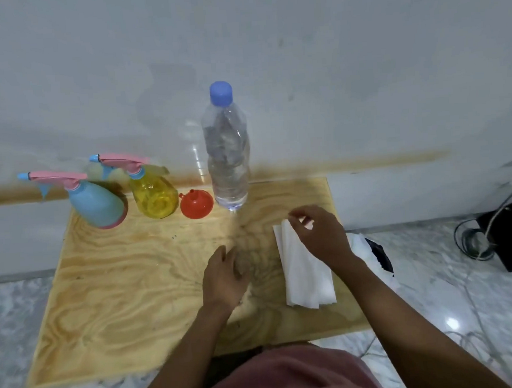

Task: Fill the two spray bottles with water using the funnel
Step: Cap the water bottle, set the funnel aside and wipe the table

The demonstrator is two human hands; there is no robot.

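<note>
My left hand (pixel 225 275): fingers loose, holding nothing, over the wooden board (pixel 119 277)
My right hand (pixel 320 235): fingertips together, pinching the far edge of the folded white paper (pixel 306 274) beneath it
Water bottle (pixel 227 153): upright, capped, beyond my left hand
Funnel (pixel 196 204): mouth down, just left of that bottle
Yellow spray bottle (pixel 153 195): left of the funnel
Blue spray bottle (pixel 96 203): farthest left of my hands

Dim, soft focus (edges warped); floor (pixel 452 322) glare.

A plywood board (pixel 111 292) lies on grey marble floor (pixel 433 273) against a pale wall (pixel 330 54).
</note>
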